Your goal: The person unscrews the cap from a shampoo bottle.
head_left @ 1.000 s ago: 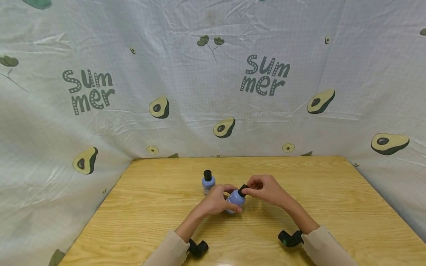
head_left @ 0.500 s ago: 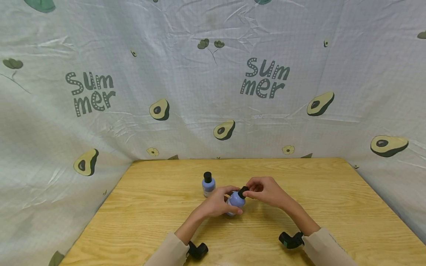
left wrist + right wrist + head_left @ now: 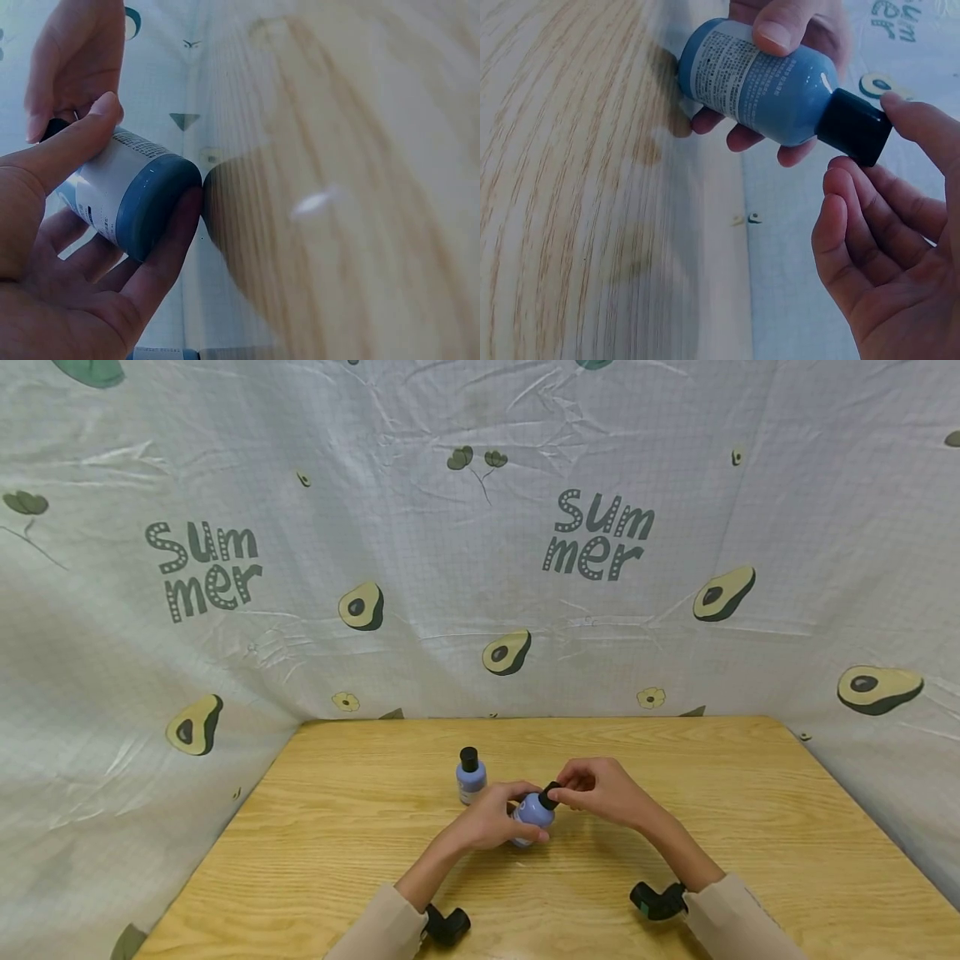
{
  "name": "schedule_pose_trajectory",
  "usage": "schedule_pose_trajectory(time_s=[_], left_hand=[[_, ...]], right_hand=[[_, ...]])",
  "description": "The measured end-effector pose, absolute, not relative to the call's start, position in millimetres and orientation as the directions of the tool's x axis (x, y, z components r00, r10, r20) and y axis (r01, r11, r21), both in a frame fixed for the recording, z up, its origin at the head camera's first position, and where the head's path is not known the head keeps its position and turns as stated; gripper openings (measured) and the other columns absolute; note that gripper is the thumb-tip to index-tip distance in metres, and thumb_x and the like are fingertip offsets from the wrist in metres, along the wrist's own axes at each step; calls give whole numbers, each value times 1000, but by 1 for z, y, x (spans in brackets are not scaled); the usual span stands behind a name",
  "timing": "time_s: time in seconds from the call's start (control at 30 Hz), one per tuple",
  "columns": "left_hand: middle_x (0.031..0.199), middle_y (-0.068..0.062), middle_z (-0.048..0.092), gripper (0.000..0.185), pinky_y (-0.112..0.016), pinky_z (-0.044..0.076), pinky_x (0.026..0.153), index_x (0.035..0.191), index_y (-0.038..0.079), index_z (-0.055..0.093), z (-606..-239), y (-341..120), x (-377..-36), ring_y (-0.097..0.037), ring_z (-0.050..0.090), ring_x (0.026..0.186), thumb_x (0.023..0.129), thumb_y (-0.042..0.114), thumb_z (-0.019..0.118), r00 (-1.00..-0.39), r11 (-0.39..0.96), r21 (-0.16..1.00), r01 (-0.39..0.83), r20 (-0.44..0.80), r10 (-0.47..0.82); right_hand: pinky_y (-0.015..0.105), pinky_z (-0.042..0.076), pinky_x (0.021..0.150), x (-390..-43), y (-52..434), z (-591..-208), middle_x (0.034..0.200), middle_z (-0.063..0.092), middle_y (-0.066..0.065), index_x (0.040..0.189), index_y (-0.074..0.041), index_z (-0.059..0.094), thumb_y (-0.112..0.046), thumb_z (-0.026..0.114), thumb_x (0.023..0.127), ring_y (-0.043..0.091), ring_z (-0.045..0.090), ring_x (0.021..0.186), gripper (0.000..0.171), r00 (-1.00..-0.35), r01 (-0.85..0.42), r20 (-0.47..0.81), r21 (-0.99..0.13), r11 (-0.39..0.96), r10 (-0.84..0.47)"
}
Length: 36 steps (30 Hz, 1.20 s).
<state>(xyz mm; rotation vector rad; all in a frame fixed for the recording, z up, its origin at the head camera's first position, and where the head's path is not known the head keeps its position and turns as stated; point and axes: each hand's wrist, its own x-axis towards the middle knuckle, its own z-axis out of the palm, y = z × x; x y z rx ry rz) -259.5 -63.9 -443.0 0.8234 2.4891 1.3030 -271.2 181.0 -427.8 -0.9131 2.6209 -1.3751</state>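
A small blue-violet bottle [image 3: 534, 811] with a printed label leans to the right, its black cap [image 3: 550, 796] towards my right hand. My left hand [image 3: 491, 817] grips the bottle round its body, thumb on the near side and fingers behind, as the left wrist view shows with the bottle [image 3: 124, 191] tilted close over the table. With thumb and index finger, my right hand [image 3: 603, 791] pinches the cap [image 3: 855, 126]; its other fingers are curled below. In the right wrist view the cap sits on the bottle's neck.
A second bottle [image 3: 471, 778] of the same look stands upright with its black cap on, just behind my left hand. The wooden table [image 3: 337, 827] ends at a pale curtain [image 3: 420, 527] printed with avocados. Black camera mounts [image 3: 447, 927] hang at both wrists.
The head view has tipped slightly, so everything sits a little lower than a second ago. Both hands keep their hold on the bottle and cap; fingers at the cap shift only slightly.
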Motion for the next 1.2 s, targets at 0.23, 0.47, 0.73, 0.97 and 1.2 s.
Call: schedule_pose_trajectory(time_s=[0.23, 0.47, 0.73, 0.97, 1.2], left_hand=[[131, -4, 70, 55, -33, 56, 93, 136, 14, 66, -444, -64, -260, -18, 67, 113, 87, 25, 86, -819, 446, 811, 377, 67, 570], [132, -4, 70, 56, -35, 56, 95, 137, 13, 66, -446, -64, -261, -19, 67, 116, 87, 25, 86, -817, 447, 810, 379, 67, 573], [134, -4, 69, 57, -36, 56, 96, 139, 14, 65, -446, -65, -262, -18, 67, 116, 87, 25, 86, -817, 444, 811, 381, 71, 572], [135, -4, 69, 55, -38, 55, 99, 138, 14, 65, -445, -65, -262, -19, 66, 118, 88, 24, 85, -816, 436, 818, 375, 68, 574], [135, -4, 69, 56, -38, 55, 100, 139, 14, 65, -446, -64, -262, -19, 66, 119, 88, 24, 85, -816, 432, 821, 373, 69, 574]], right_hand=[[26, 57, 68, -271, 181, -428, 88, 72, 5, 106, -7, 74, -24, 75, 96, 25, 70, 75, 19, -804, -509, 247, -755, 413, -540], [28, 58, 68, -270, 182, -430, 90, 73, 12, 111, -7, 73, -25, 71, 99, 26, 70, 75, 22, -804, -505, 240, -758, 412, -544], [33, 58, 65, -271, 182, -428, 88, 74, 16, 104, -10, 74, -30, 68, 101, 35, 70, 74, 21, -818, -484, 222, -764, 426, -531], [28, 58, 68, -273, 183, -428, 91, 74, 13, 111, -4, 72, -22, 70, 100, 30, 70, 76, 21, -802, -494, 225, -771, 403, -553], [32, 58, 68, -271, 182, -427, 90, 73, 17, 112, -5, 71, -25, 69, 101, 32, 70, 75, 23, -814, -478, 221, -780, 404, -537]])
